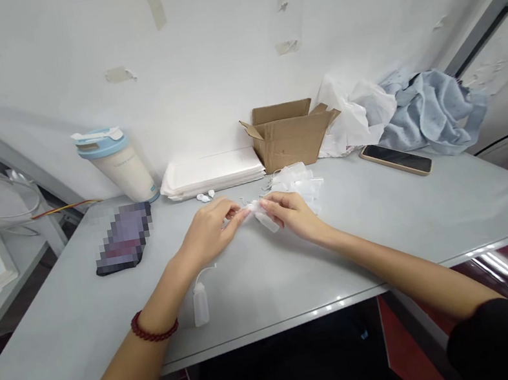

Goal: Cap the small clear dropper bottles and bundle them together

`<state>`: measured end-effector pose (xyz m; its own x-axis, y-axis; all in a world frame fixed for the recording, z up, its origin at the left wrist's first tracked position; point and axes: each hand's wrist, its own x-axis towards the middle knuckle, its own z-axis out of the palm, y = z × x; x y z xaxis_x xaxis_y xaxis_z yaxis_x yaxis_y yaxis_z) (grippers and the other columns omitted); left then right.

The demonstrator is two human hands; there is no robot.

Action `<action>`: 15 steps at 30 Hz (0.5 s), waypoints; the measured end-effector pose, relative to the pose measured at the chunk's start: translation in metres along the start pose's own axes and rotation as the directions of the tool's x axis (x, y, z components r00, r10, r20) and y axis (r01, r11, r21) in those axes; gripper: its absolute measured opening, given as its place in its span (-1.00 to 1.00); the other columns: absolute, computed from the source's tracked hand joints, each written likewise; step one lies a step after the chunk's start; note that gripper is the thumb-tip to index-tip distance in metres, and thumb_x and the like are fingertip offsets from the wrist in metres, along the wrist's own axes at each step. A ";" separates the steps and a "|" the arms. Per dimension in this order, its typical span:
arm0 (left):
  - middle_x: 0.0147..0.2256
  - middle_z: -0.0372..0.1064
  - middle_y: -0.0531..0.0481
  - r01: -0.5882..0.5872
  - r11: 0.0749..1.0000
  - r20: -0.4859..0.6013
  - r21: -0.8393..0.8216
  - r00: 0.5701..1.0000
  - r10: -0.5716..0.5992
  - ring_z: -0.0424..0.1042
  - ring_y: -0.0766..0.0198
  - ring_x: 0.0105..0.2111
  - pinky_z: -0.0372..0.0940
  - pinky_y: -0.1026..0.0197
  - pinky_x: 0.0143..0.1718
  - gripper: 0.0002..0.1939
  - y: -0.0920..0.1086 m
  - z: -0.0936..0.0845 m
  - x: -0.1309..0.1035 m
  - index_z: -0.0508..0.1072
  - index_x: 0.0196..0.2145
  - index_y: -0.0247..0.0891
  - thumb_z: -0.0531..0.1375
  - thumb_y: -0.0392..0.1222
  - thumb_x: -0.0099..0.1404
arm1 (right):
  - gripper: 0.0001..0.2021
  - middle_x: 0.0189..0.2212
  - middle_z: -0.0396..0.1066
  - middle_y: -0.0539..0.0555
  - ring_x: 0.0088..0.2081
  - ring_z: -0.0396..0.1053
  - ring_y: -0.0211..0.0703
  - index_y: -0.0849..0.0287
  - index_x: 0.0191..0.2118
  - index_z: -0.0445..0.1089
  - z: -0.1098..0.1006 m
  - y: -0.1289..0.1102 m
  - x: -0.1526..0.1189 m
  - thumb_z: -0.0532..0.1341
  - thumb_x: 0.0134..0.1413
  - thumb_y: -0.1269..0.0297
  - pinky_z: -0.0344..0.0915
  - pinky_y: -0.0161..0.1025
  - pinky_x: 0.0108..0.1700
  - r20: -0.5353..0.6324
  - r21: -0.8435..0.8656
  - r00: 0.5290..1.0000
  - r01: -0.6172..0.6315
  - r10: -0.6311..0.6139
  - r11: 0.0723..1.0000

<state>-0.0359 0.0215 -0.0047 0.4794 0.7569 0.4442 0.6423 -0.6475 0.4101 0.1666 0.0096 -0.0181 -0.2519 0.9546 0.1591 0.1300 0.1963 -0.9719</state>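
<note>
Between my two hands, above the middle of the desk, is a small translucent plastic bottle (267,221) with a thin bent tube. My right hand (291,213) pinches it near its top. Close against it, my left hand (214,226) has thumb and fingers closed at the tube end; the fingertips hide exactly what they grip. A pile of similar translucent bottles (298,175) lies just behind my right hand. One more bottle (200,305), its curved tube pointing up and right, lies near the front edge beside my left forearm.
Along the wall stand a cream tumbler (125,170) with a blue lid, a stack of white sheets (214,172), an open cardboard box (292,141), a white plastic bag (353,113) and blue cloth (437,112). Phones lie left (125,237) and right (396,159). White earbuds (206,196) sit before the stack.
</note>
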 end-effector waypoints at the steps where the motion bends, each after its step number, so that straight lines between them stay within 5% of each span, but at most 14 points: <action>1: -0.36 0.44 -0.06 0.036 0.999 0.013 0.028 0.999 -0.036 0.40 0.21 -0.38 0.26 0.21 -0.36 -0.69 -0.006 -0.001 0.000 0.44 -0.34 -0.26 0.05 -0.01 0.39 | -0.68 -0.58 0.24 -0.04 -0.53 0.16 -0.30 0.21 -0.42 0.35 -0.002 0.002 0.002 0.14 0.16 0.04 0.11 -0.30 -0.44 -0.043 -0.118 0.996 0.066 -0.072 0.991; 8: -0.12 0.41 -0.30 0.090 0.935 0.018 0.344 0.995 -0.102 0.37 -0.06 -0.08 0.29 -0.05 -0.08 -0.70 -0.063 -0.001 -0.003 0.43 -0.13 -0.37 -0.04 -0.25 0.35 | -0.73 -0.28 0.47 0.18 -0.33 0.35 -0.14 0.24 -0.19 0.44 -0.015 0.020 0.015 0.11 0.21 0.16 0.23 -0.23 -0.32 -0.034 -0.544 0.958 0.222 -0.285 0.809; 15: -0.02 0.39 -0.30 0.062 0.936 0.031 0.348 0.997 -0.077 0.36 -0.01 0.01 0.26 -0.04 0.04 -0.63 -0.090 0.010 -0.004 0.41 -0.06 -0.39 -0.08 -0.38 0.29 | -0.79 -0.20 0.46 0.21 -0.18 0.41 -0.05 0.25 -0.15 0.46 -0.017 0.030 0.017 0.14 0.20 0.29 0.29 -0.19 -0.21 0.086 -0.741 0.948 0.267 -0.306 0.617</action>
<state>-0.0896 0.0776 -0.0511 0.4465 0.8069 0.3868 0.8384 -0.5283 0.1342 0.1822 0.0360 -0.0421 -0.3612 0.8255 0.4337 0.7233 0.5416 -0.4284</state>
